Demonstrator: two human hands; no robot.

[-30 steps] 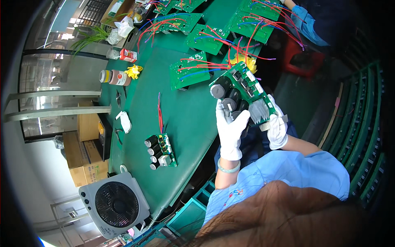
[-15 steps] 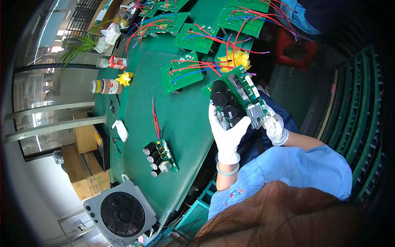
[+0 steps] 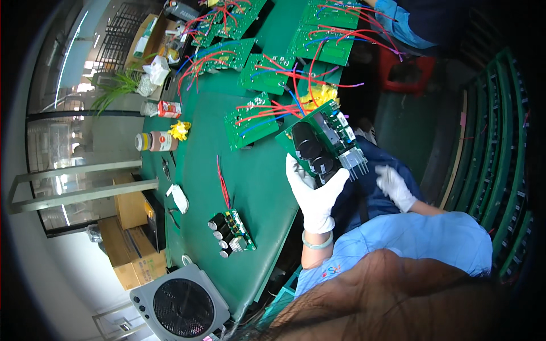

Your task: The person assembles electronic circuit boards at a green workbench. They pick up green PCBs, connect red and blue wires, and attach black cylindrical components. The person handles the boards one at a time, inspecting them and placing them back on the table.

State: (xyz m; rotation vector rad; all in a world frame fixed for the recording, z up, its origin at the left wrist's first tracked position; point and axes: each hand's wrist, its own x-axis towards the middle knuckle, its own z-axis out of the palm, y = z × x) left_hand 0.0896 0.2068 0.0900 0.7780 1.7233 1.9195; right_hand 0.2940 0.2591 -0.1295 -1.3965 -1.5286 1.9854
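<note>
My left hand [image 3: 315,196], in a white glove, grips a green circuit board [image 3: 327,132] by its lower left edge, thumb and fingers around the large black capacitors [image 3: 307,142]. The board is tilted and held up over the table's right edge. A silver heatsink with thin metal pins [image 3: 354,159] sticks out at its lower right corner. Red and blue wires [image 3: 293,105] run by its upper end. My right hand [image 3: 396,187], also gloved, is apart from the board, above my dark-clad lap. Its fingers are loosely spread, with nothing seen in them.
A smaller board with capacitors [image 3: 232,232] lies on the green table mat [image 3: 199,131]. Several wired boards [image 3: 253,120] cover the far part. A bottle [image 3: 156,141], pliers [image 3: 165,169] and a fan [image 3: 183,307] line the left. Another person's sleeve [image 3: 404,23] is far right; green racks [image 3: 495,170] stand right.
My right hand has let go of the board's lower right corner and moved right and down. My left hand still holds the board, which has shifted slightly down. The whole view has shifted a little.
</note>
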